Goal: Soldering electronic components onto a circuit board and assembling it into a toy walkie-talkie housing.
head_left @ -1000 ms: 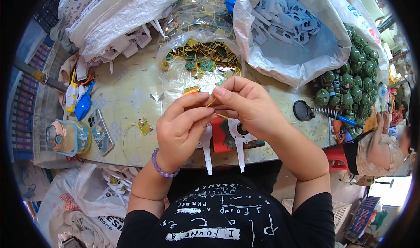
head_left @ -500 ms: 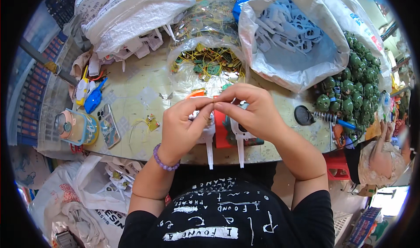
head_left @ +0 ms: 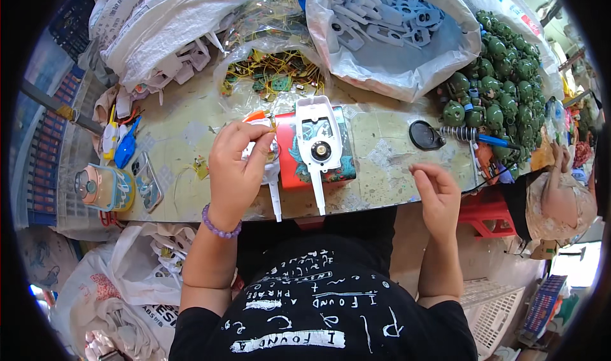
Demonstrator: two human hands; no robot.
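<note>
My left hand (head_left: 240,164) is over a white plastic shell (head_left: 270,176) and partly hides it. Thumb and forefinger pinch together there; what they hold is too small to make out. Beside it, another white plastic shell (head_left: 328,129) with a long narrow stem lies on a red and green box (head_left: 287,160). A round black part with a brass-coloured centre (head_left: 321,150) sits in this shell. Apart to the right, my right hand (head_left: 439,192) is over the table's front edge with fingers curled and thumb close to the forefinger; anything between them cannot be seen.
At the back are a bag of wired circuit boards (head_left: 280,75), an open sack of pale plastic shells (head_left: 407,75) and green round parts (head_left: 499,75). A black ring-shaped part (head_left: 423,135) is right. A phone (head_left: 147,181) and drink container (head_left: 105,186) stand left. Someone's arm (head_left: 561,192) shows far right.
My hands were pinched together above the box; now they are apart, the right one moved well to the right. The shell on the box has come into full sight. The whole view has shifted slightly.
</note>
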